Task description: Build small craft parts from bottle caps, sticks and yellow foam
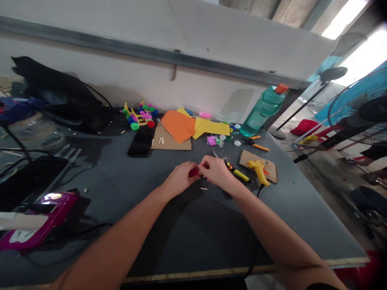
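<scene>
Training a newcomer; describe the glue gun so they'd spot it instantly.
On the dark table, right of the person's right hand, lies brown cardboard. The yellow glue gun rests on it, black cord trailing from its handle. Its pistol shape sets it apart from the straight yellow-handled tool beside it.

A pale wall (pixel 121 16) backs the grey tabletop (pixel 302 201), a bright opening (pixel 363 56) rightward.

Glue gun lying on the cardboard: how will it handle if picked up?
The yellow glue gun looks like moulded plastic, so probably stiff and fairly light. Its trailing black cord may tug, and its smooth-looking body could be slightly slippery.
</scene>
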A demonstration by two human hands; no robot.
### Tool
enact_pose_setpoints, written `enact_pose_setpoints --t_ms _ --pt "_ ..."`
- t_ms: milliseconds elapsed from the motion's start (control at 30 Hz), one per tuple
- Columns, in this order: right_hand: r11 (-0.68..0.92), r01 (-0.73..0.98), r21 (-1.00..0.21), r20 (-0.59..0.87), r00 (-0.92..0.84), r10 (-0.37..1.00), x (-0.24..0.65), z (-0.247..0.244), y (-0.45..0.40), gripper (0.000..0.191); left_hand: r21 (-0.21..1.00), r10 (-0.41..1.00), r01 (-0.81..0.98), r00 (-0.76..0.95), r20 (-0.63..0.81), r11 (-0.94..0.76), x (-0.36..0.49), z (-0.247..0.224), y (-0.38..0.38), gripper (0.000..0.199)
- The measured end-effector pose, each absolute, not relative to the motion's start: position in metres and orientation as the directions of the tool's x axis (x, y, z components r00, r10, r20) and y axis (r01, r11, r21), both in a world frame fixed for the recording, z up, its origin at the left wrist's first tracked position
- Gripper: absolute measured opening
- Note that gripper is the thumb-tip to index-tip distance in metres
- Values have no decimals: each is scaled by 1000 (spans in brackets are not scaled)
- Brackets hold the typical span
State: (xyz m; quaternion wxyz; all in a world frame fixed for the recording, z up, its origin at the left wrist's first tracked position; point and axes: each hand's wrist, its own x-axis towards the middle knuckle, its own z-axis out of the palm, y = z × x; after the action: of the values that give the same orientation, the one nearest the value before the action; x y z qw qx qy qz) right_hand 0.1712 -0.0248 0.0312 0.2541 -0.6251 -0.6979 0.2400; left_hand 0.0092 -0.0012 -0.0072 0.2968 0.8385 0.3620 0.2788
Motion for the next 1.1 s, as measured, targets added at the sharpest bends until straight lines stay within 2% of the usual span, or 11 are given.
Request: enact_pose_setpoints --t_ms 167,300,433,533,667,800,933,1000,1100 --pt "163 762 -626 119 -113 986 173 32 -25 9 680 759 444 596 262 -583 8 -7 -1 19" --pt "145 741 -655 83 -121 989 174 37 -26 6 664 747 445 607 270 -602 7 -7 0 18" --pt "106 722 -684 49 -99 994 180 50 -28 27 652 740 438 603 298 -619 7 -8 0 20" --pt "125 711 -692 122 -55 991 189 64 -29 33 651 736 427 598 319 -628 6 -7 -1 24" --pt "145 715 -684 202 -5 979 205 76 -35 29 648 733 407 573 367 -643 6 -6 -2 28" --pt "142 804 -578 255 13 967 213 58 -47 21 661 732 364 519 441 -656 10 -4 -1 24" --pt "311 853 -420 403 -132 906 210 26 -57 21 663 714 321 509 482 -676 13 -4 0 25" --pt "373 848 -377 394 -218 893 207 15 -58 27 661 710 314 504 492 -681 12 -5 1 27" --pt "380 856 -351 343 -260 903 203 9 -57 33 666 736 342 465 492 -662 9 -4 2 27"
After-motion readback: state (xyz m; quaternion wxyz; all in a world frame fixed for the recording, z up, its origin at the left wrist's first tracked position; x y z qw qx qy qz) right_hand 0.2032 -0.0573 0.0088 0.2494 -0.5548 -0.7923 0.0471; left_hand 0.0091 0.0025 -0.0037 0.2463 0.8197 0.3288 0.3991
